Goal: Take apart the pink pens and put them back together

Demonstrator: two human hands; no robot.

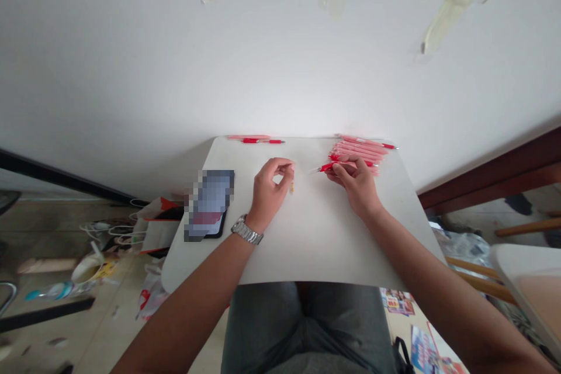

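My left hand, with a metal watch on the wrist, is raised above the table in a pinch. By its fingertips is a small, thin, pale object with a yellowish end, too small to name. My right hand is closed around a red pen, whose pale tip points left toward my left hand. Right behind that hand lies a pile of pens in pink wrapping, partly covered by my fingers. At the table's back edge on the left lie a red pen and a pink pen.
The white table stands against a white wall. A phone, its screen blurred, lies at the table's left side. Bags and a clear bottle are on the floor to the left. A white chair stands at the right.
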